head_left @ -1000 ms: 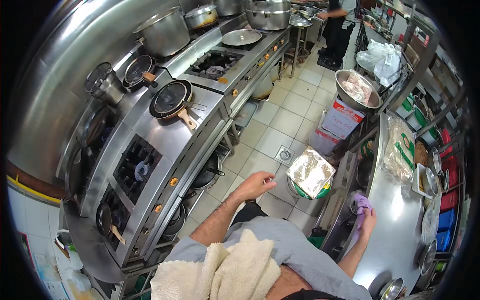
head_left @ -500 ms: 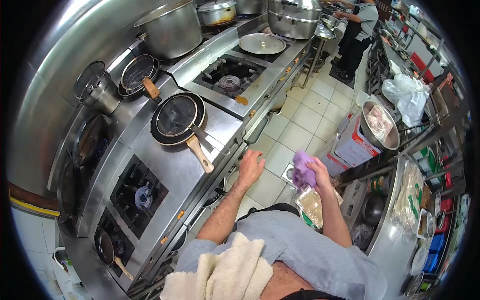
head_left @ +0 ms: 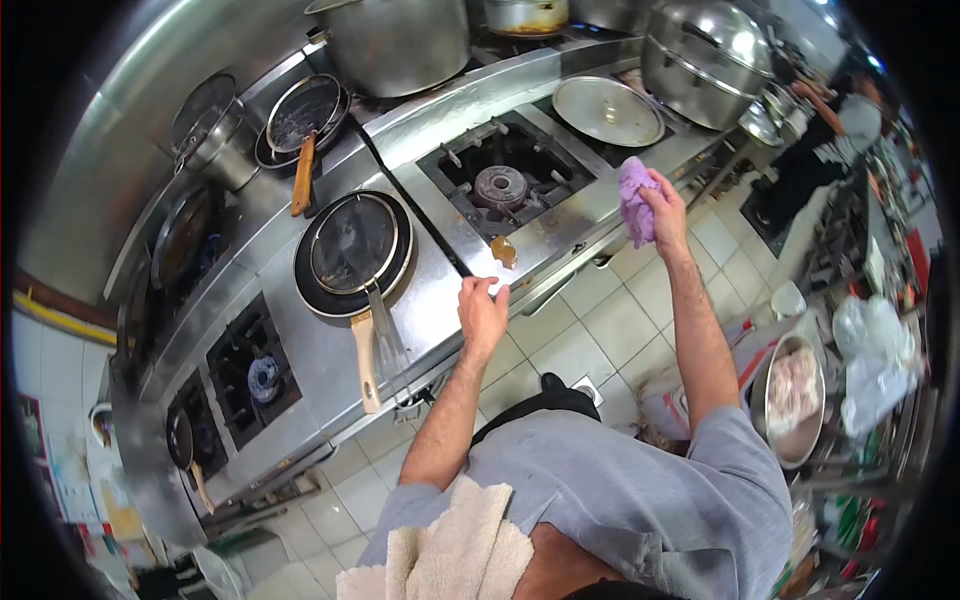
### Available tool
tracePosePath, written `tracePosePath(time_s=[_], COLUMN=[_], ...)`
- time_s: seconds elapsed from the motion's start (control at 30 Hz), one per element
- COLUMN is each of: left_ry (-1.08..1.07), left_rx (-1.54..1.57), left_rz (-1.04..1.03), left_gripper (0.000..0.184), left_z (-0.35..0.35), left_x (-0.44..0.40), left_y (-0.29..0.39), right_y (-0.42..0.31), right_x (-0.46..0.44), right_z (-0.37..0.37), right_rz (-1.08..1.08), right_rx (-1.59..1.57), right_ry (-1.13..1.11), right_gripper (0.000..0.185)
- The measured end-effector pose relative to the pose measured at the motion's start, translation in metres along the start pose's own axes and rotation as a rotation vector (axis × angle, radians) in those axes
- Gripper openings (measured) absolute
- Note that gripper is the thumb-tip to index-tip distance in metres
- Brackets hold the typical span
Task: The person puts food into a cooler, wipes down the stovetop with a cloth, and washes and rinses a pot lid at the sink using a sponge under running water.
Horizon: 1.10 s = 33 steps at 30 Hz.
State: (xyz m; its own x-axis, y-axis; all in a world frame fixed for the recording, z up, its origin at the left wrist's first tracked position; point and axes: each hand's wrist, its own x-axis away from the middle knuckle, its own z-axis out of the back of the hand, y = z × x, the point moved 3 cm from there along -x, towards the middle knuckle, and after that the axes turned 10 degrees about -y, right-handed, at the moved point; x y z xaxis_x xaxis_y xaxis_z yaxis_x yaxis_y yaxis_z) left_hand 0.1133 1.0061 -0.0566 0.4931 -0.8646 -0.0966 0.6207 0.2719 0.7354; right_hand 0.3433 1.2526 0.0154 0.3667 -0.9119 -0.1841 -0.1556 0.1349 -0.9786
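Note:
My right hand grips a crumpled purple cloth, held up near the front edge of the stove. Beyond it, a round metal lid lies flat on the stovetop. My left hand is empty, its fingers loosely bent and apart, at the stove's front edge. Just past those fingers is a brown patch on the steel, in front of a gas burner. Left of that hand, a mesh strainer rests on a black frying pan with a wooden handle.
Large pots and a domed steamer stand along the back. A smaller pan sits at the far left. To my right are a metal bowl of raw meat and a plastic bag. Another person stands further off.
My view has turned toward the stove. The right hand has risen from over the floor to the stove's edge with the purple cloth. My left hand has come closer to the brown patch.

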Motion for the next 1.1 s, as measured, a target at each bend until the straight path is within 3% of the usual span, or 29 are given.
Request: tracePosePath(time_s=[0.03, 0.1, 0.17, 0.23, 0.27, 0.37, 0.53, 0.63, 0.77, 0.83, 0.9, 0.97, 1.07, 1.1], left_ry=[0.045, 0.027, 0.034, 0.046, 0.023, 0.038, -0.027, -0.021, 0.098, 0.24, 0.292, 0.356, 0.297, 0.281], left_rx=[-0.039, -0.081, -0.142, -0.151, -0.217, -0.319, -0.249, -0.203, 0.019, 0.139, 0.071, 0.153, 0.151, 0.186], left_rz=[0.065, 0.178, 0.262, 0.32, 0.397, 0.475, 0.587, 0.562, 0.454, 0.387, 0.286, 0.269, 0.375, 0.425], left_gripper=[0.026, 0.035, 0.045, 0.046, 0.047, 0.047, 0.035, 0.027, 0.02, 0.019, 0.019, 0.017, 0.018, 0.018], left_z=[-0.004, -0.015, -0.023, -0.029, -0.033, -0.041, -0.046, -0.046, -0.037, -0.017, 0.007, 0.021, 0.036, 0.038], left_x=[-0.012, -0.039, -0.059, -0.071, -0.076, -0.086, -0.089, -0.088, -0.072, -0.049, -0.017, 0.02, 0.073, 0.089], left_y=[0.004, 0.005, 0.005, 0.01, 0.012, 0.012, 0.007, -0.003, -0.027, -0.025, -0.018, -0.018, -0.012, -0.011], right_y=[0.012, 0.029, 0.055, 0.08, 0.098, 0.141, 0.152, 0.146, 0.138, 0.14, 0.136, 0.124, 0.103, 0.098], right_x=[-0.021, -0.063, -0.095, -0.114, -0.119, -0.119, -0.116, -0.104, -0.04, 0.006, 0.048, 0.069, 0.051, 0.033], right_z=[0.014, 0.037, 0.051, 0.053, 0.054, 0.045, 0.031, 0.013, -0.056, -0.104, -0.155, -0.196, -0.236, -0.25], right_rz=[-0.022, 0.094, 0.025, -0.029, -0.207, -0.205, -0.05, -0.083, 0.209, 0.3, 0.325, 0.34, 0.409, 0.402], right_rx=[-0.008, 0.402, 0.473, 1.082, 1.183, 1.396, 1.429, 1.492, 1.455, 1.374, 1.25, 1.06, 0.614, 0.699], right_ry=[-0.028, -0.007, -0.106, -0.164, -0.215, -0.233, -0.042, -0.055, -0.117, -0.245, -0.443, -0.759, -0.93, -0.837], right_gripper=[0.039, 0.042, 0.052, 0.061, 0.068, 0.061, 0.042, 0.043, 0.047, 0.051, 0.047, 0.031, 0.028, 0.028])
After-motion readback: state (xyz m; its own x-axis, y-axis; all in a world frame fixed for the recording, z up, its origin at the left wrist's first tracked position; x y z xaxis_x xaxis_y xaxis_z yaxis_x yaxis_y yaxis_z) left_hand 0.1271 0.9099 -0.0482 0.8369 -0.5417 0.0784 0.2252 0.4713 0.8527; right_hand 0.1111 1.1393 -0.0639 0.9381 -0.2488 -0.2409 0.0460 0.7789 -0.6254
